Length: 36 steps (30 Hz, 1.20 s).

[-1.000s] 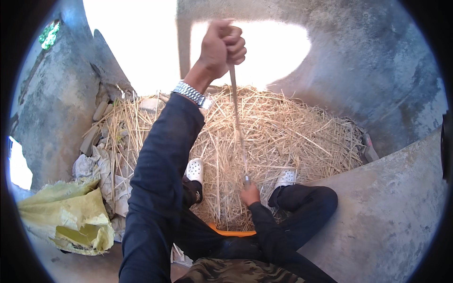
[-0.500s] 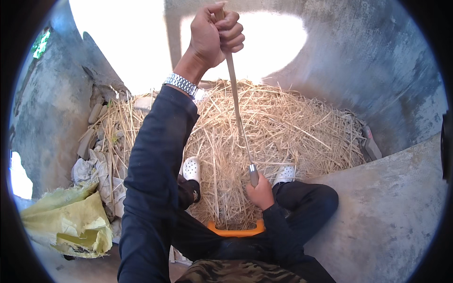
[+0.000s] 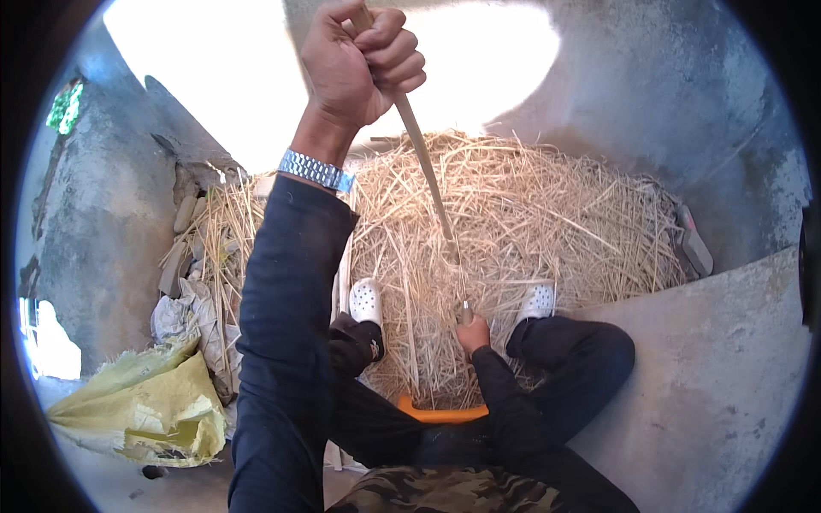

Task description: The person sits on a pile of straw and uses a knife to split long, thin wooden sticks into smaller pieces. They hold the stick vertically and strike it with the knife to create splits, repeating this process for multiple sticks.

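Over a golden straw heap [image 3: 530,197], left fingers [image 3: 395,53] clamp a long tan strip [image 3: 423,156], apparently steadying it; right fingers [image 3: 476,332] clamp a grey-handled metal tool [image 3: 466,310].

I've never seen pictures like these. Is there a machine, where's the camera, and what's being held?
No machine: the grip here is a person's two bare hands. The camera sits on their head, looking down; its wide lens bends straight edges. The left hand, farther out, holds a long thin strip. It slants down toward the right hand, which holds a tool handle. Loose straw lies around the white shoes, with a torn yellowish sack at left.
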Available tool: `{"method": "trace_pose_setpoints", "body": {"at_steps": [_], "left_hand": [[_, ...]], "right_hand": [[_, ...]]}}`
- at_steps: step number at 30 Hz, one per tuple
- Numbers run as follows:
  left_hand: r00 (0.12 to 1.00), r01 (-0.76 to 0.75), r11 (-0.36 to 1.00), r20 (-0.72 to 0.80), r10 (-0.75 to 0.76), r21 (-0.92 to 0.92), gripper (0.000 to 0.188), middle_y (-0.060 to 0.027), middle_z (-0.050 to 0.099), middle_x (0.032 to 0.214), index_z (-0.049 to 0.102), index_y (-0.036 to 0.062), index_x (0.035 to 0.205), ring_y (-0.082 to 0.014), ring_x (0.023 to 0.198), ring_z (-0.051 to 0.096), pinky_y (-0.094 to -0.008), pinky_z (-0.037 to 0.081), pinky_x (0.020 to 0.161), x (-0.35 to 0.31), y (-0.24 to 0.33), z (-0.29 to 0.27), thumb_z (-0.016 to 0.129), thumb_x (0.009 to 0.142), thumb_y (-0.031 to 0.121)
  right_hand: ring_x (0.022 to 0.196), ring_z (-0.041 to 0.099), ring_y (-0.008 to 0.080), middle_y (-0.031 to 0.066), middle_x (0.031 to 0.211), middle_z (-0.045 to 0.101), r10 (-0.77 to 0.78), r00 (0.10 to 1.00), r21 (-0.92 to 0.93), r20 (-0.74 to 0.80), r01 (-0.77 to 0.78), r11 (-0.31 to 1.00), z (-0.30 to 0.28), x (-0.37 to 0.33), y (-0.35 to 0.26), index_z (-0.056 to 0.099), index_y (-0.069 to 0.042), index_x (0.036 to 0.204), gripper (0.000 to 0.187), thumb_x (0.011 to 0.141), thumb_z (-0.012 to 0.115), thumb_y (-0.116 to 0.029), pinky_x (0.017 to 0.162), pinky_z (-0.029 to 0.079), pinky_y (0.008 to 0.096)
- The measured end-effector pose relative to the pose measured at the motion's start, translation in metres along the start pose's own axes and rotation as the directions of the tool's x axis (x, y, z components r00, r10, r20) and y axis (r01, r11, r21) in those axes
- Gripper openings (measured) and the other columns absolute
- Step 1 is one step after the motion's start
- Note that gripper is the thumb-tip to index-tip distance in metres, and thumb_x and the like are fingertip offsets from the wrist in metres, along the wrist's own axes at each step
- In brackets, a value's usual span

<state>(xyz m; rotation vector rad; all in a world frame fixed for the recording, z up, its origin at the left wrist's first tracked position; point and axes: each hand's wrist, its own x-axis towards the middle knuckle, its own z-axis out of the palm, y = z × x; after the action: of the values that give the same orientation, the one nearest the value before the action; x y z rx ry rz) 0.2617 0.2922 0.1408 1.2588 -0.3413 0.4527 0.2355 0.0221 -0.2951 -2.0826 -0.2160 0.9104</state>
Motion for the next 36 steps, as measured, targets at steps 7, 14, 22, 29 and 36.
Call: {"method": "trace_pose_setpoints", "body": {"at_steps": [7, 14, 22, 29, 36], "left_hand": [[0.959, -0.016, 0.999, -0.281, 0.027, 0.04, 0.043, 0.0078, 0.019, 0.046, 0.024, 0.0229, 0.055, -0.0088, 0.041, 0.019, -0.026, 0.019, 0.038, -0.011, -0.011, -0.003, 0.031, 0.092, 0.045], [0.95, 0.0, 1.0, -0.312, 0.009, 0.029, 0.044, 0.0087, 0.02, 0.046, 0.025, 0.0228, 0.056, -0.009, 0.041, 0.019, -0.0269, 0.02, 0.038, 0.011, -0.013, 0.005, 0.031, 0.093, 0.045], [0.86, -0.013, 0.983, -0.499, 0.105, 0.183, 0.044, 0.0083, 0.021, 0.047, 0.025, 0.022, 0.057, -0.0086, 0.042, 0.018, -0.0271, 0.019, 0.04, -0.003, -0.018, 0.001, 0.031, 0.093, 0.047], [0.453, 0.102, 0.853, -0.787, 0.419, 0.512, 0.05, 0.0046, 0.027, 0.054, 0.033, 0.0186, 0.06, -0.0104, 0.048, 0.028, -0.0343, 0.026, 0.046, 0.001, -0.03, 0.05, 0.035, 0.098, 0.051], [0.404, 0.01, 0.845, -0.775, 0.486, 0.535, 0.051, 0.0022, 0.023, 0.047, 0.023, 0.014, 0.053, -0.0128, 0.046, 0.023, -0.0347, 0.025, 0.046, 0.03, -0.04, 0.062, 0.033, 0.093, 0.046]], "right_hand": [[0.073, 0.064, 0.0406, 0.0238, 0.074, 0.062, -0.436, 0.889, 0.015, -0.141, 0.442, 0.897, -0.012, -0.06, -0.05, 0.059, 0.002, 0.091, 0.026, 0.074, 0.062, -0.018, 0.066, 0.05, 0.0469], [0.055, 0.06, 0.0329, 0.0151, 0.064, 0.059, 0.225, 0.972, 0.114, 0.073, -0.232, 0.966, 0.035, -0.015, 0.097, 0.056, 0.002, 0.087, 0.018, 0.08, 0.057, -0.015, 0.059, 0.049, 0.0481], [0.042, 0.045, 0.0114, 0.0002, 0.054, 0.042, 0.064, 0.97, 0.574, 0.234, -0.191, 0.796, -0.029, -0.102, -0.018, 0.048, -0.005, 0.083, 0.009, 0.081, 0.054, 0.001, 0.039, 0.041, 0.0286], [0.056, 0.059, 0.0211, 0.0079, 0.063, 0.054, -0.407, 0.865, 0.406, -0.293, 0.498, 0.766, -0.022, -0.165, -0.128, 0.049, -0.001, 0.087, 0.015, 0.08, 0.061, -0.008, 0.053, 0.046, 0.0366], [0.087, 0.067, 0.0369, 0.0275, 0.098, 0.064, -0.004, 1.0, -0.152, -0.02, 0.001, 0.988, 0.049, -0.045, 0.065, 0.057, 0.003, 0.114, 0.045, 0.071, 0.066, -0.009, 0.077, 0.053, 0.0413]]}}
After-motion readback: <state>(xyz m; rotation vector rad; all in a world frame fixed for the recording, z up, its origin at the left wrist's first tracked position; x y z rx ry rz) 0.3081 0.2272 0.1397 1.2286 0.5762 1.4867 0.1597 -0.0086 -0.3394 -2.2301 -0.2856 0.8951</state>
